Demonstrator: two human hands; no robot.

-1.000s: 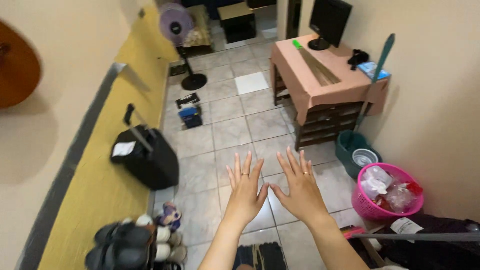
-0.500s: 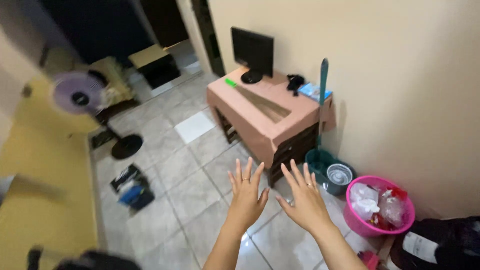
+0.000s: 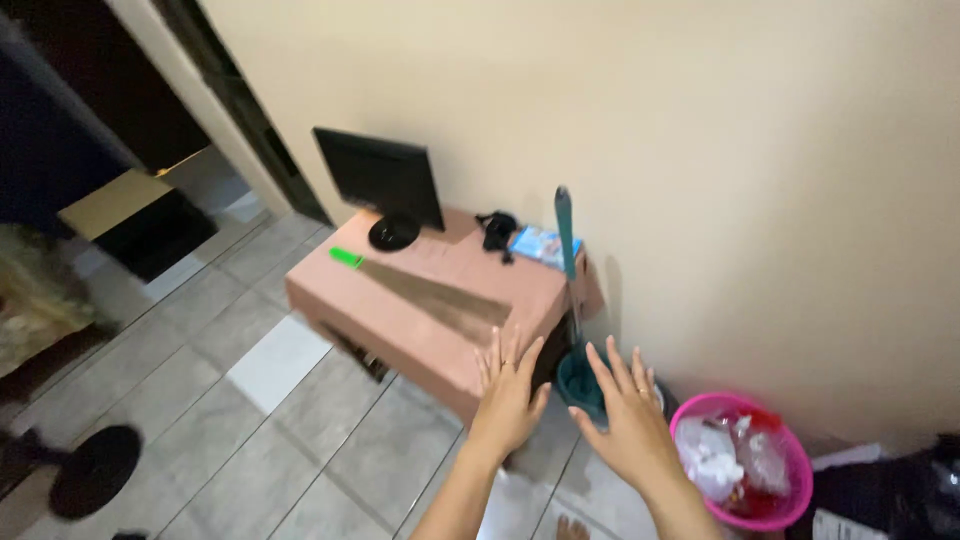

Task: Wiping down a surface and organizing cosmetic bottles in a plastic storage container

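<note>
Two bare hands held out flat over a tiled floor, fingers fanned wide and palms facing down: the left hand (image 3: 508, 395) and the right hand (image 3: 622, 420) hang side by side, near each other but not touching, and neither grips or rests on anything. Both are empty and fully spread.

Nearest beyond the fingertips is a low table (image 3: 420, 335) draped in a pinkish-brown cloth, standing against the cream wall (image 3: 700, 150). A hand broom (image 3: 425, 290) with a bright green handle lies flat across its top. Just past the right hand's fingers, a teal bucket (image 3: 580, 385) sits on the floor at the table's corner, with a teal long handle (image 3: 567, 240) rising upright from it against the wall.

Judged from this view, taking either tool well would call for closing the spread fingers fully round the handle rather than brushing at it, and lifting the upright handle straight so the bucket does not tip.

Further out: a dark monitor (image 3: 380, 185) at the table's far end, a small black object and a blue packet behind, and a pink basket (image 3: 745, 500) of rubbish to the right
</note>
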